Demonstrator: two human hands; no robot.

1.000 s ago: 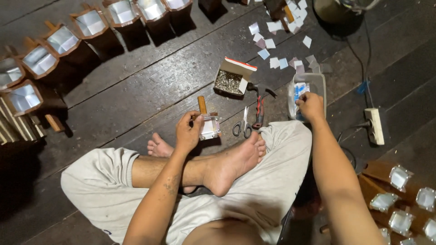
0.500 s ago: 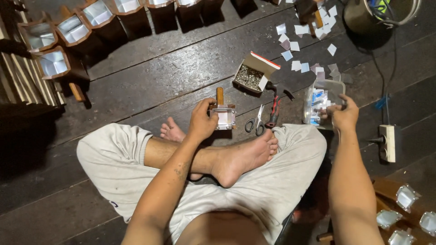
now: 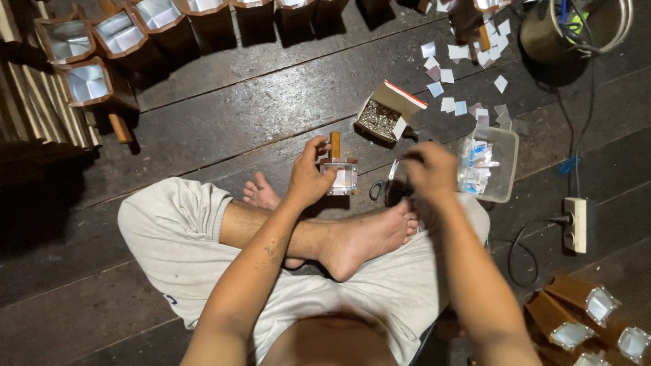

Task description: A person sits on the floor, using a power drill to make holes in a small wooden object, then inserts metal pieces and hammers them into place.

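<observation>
The person sits cross-legged on the dark plank floor. The left hand is closed around a small wooden box with a reflective lining, holding it just above the shin; its short wooden handle points away from the body. The right hand is blurred, with the fingers curled toward each other near the box. Whether it grips anything cannot be determined.

Adjacent items:
- Scissors lie on the floor between the two hands.
- An open cardboard box of small metal fasteners stands just beyond the held box.
- A clear plastic tub of paper pieces sits beside the right hand.
- Cut paper squares are scattered further out.
- Finished wooden boxes stand in a row at the far left, and more of them at the lower right.

Probable faults:
- The held box is supported by one hand only. Pressure from the right hand could twist it out of the grip.
- The scissors lie close to the bare foot; a shift of the leg could bring it against the blades.
- The open fastener box could tip and spill if knocked.
</observation>
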